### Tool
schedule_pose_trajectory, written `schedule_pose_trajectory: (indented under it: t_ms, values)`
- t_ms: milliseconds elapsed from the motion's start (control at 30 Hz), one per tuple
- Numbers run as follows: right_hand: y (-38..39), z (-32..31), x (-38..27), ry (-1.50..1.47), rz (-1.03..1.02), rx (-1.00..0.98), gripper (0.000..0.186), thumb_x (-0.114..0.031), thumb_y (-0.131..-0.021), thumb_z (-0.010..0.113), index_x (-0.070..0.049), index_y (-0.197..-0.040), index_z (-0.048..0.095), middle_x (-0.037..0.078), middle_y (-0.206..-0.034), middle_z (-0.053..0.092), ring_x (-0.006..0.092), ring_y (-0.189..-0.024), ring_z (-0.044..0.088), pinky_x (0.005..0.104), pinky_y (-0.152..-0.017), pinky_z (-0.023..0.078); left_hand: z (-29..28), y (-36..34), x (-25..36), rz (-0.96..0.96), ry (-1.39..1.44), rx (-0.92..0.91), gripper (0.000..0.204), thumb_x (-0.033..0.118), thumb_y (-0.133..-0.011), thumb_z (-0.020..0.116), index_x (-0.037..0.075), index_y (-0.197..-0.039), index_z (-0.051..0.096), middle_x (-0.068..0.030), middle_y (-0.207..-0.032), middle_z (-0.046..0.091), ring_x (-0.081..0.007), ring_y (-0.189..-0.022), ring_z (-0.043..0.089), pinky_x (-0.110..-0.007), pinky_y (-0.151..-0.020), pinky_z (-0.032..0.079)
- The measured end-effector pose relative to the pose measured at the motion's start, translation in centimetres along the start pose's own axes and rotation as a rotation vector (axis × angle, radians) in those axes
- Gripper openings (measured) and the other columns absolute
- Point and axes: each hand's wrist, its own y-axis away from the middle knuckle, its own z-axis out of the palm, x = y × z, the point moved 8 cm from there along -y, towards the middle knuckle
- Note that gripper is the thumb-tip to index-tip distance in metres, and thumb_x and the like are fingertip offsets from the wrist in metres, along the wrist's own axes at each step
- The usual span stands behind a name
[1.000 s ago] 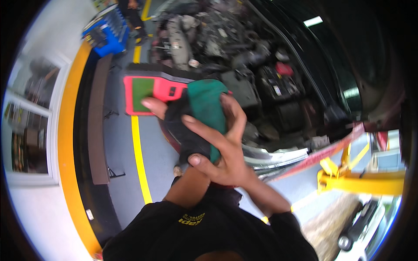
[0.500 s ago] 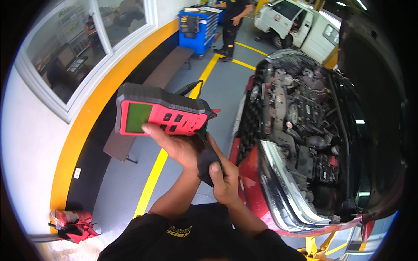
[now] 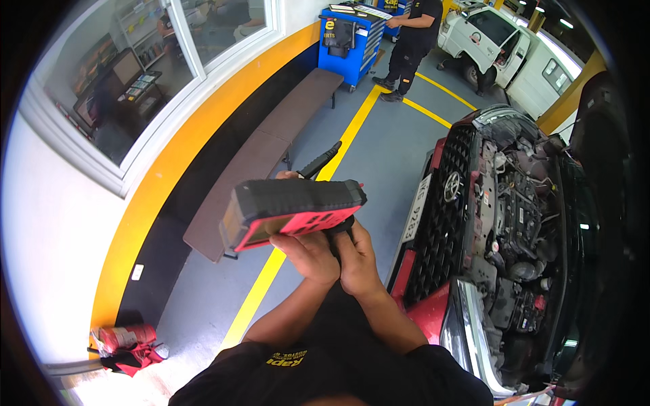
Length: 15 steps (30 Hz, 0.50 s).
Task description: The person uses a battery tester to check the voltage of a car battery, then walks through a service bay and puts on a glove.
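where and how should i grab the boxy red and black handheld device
Probably from the left, across the thick outer end of the boxy red and black handheld device: that end juts clear, while the left hand and right hand crowd its lower side.

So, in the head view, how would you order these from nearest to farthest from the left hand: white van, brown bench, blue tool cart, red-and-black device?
From the left hand:
1. Red-and-black device, in its grasp.
2. Brown bench, along the left wall.
3. Blue tool cart, beyond the bench's far end.
4. White van, upper right background.
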Motion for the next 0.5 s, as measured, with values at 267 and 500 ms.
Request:
schedule_pose_trajectory:
  t_ms: [267, 500]
  values:
    - [-17.5, -11.3, 3.6, -0.434, 0.152, 0.122, 0.042, -0.029, -0.109, 0.053, 0.000, -0.139, 0.055, 0.010, -0.133, 0.064, 0.0182, -0.121, 0.062, 0.0341, -0.103, 0.050, 10.1, -9.6, -15.5, -0.160, 0.491, -0.181, 0.060, 0.058, -0.107, 0.039, 0.019, -0.153, 0.037, -0.0115, -0.144, 0.043, -0.0257, -0.119, 0.060, -0.045, -0.102, 0.052]
    - [-31.9, -13.9, -1.5, -0.444, 0.097, -0.281, 0.055, -0.026, -0.109, 0.050, 0.003, -0.153, 0.036, 0.010, -0.149, 0.049, 0.0194, -0.139, 0.044, 0.0354, -0.118, 0.034, 14.9, -19.5, -27.9, -0.106, 0.161, -0.003, 0.073, 0.062, -0.108, 0.023, 0.004, -0.149, 0.040, -0.0150, -0.136, 0.056, -0.0309, -0.110, 0.065, -0.046, -0.093, 0.057]
